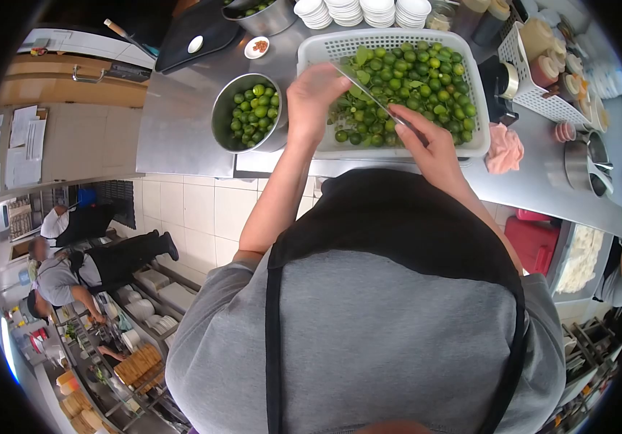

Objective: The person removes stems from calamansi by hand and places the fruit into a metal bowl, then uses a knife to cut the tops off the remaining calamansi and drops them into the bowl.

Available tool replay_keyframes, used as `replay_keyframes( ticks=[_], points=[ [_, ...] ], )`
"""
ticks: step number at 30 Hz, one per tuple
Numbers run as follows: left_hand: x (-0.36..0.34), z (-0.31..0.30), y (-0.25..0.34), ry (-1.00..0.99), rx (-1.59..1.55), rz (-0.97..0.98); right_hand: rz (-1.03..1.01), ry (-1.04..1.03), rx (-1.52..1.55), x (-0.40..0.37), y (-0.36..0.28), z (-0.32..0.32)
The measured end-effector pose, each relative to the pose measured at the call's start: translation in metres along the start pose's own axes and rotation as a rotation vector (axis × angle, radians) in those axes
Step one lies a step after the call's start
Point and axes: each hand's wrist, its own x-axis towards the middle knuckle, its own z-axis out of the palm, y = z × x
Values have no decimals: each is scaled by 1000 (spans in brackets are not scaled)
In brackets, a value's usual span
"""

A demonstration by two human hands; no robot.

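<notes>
A white plastic basket (470,79) full of small green limes (419,79) with leaves stands on the steel counter. My left hand (316,98) reaches into the basket's near left corner, fingers curled among the limes and leaves; what it grips is hidden. My right hand (430,145) is at the basket's front rim, closed on the handle of a knife (369,94) whose thin blade points up-left over the limes toward my left hand. To the left of the basket stands a steel bowl (222,116) holding picked green limes (254,112).
Stacks of white dishes (361,11) line the back. A second steel bowl (267,22), a small sauce dish (256,47) and a dark board (195,36) stand behind. A pink cloth (505,148), condiment rack (542,65) and metal cups (586,163) lie right. Other workers (72,271) stand left.
</notes>
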Motion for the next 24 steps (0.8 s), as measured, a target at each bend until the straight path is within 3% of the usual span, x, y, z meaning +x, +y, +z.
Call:
replay_keyframes(
  ticks=[2, 5, 10, 13, 15, 17, 20, 21, 23, 24],
  points=[
    [-3, 3, -2, -36, 81, 7, -108, 70, -53, 6, 1, 3],
    [-10, 13, 5, -68, -15, -41, -83, 59, -30, 11, 1, 5],
    [-5, -2, 8, -148, -416, -228, -121, 48, -48, 11, 2, 7],
    [4, -24, -4, -76, -527, -273, -140, 40, -59, 10, 3, 6],
    [9, -46, -6, -137, -572, -216, -125, 24, -61, 8, 8, 5],
    [10, -63, 5, 11, -513, -162, -79, 9, -105, 7, 16, 4],
    [10, -89, 34, 244, -74, -18, -39, 76, -128, 4, 31, -2],
    [8, -99, 37, 324, 284, 28, -37, 71, -126, 3, 29, -5],
    [8, -105, 35, 362, 990, 235, 133, 18, -164, 2, 20, -13],
    [6, -98, 33, 261, 1038, 218, 86, 45, -133, 2, 25, -11]
  ],
)
